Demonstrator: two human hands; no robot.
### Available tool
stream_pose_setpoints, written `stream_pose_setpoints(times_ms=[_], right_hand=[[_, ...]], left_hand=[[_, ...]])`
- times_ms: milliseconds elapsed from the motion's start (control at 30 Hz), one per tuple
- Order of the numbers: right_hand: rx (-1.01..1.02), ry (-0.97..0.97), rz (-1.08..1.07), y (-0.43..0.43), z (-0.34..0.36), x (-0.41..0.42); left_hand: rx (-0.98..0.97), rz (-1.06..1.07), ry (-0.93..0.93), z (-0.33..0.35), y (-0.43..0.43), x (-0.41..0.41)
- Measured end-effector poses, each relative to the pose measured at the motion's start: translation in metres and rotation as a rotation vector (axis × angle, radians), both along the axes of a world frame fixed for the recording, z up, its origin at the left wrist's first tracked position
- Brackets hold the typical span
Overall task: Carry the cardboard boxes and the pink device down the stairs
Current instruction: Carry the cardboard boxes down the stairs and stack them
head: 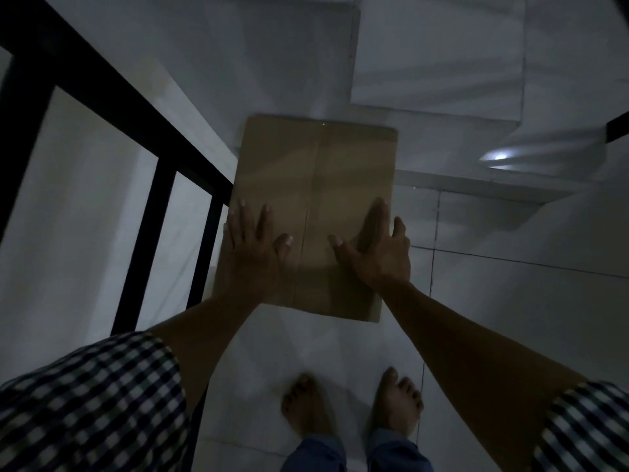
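Cardboard box [313,212] lies flat at the top of the stairs [442,97], beside the black railing [136,131]. Left hand [253,248] and right hand [377,252] spread, palms on top. Pickup step; next needs grip under edges. Pink device unseen.

We get 1 view, from the head, looking steeply down past both forearms to the bare feet [350,403] and tiled floor [510,301], close in
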State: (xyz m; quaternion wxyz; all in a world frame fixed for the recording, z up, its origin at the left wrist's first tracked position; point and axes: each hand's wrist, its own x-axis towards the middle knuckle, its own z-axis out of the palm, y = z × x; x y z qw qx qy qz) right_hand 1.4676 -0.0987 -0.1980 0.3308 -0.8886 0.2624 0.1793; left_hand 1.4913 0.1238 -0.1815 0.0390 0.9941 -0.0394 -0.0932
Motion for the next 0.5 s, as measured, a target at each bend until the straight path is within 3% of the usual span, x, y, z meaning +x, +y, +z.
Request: stream_pose_setpoints(times_ms=[133,333,500], right_hand=[[-0.140,0.023,0.061,-0.012,0.055,-0.022],[-0.208,0.016,0.046,-0.040,0.171,-0.089],[-0.271,0.006,-0.068,-0.070,0.276,-0.166]], left_hand=[[-0.043,-0.128,-0.127,0.054,-0.022,-0.019],[-0.120,-0.132,0.178,0.154,-0.072,-0.062],[-0.112,-0.329,0.212,0.255,-0.111,-0.120]])
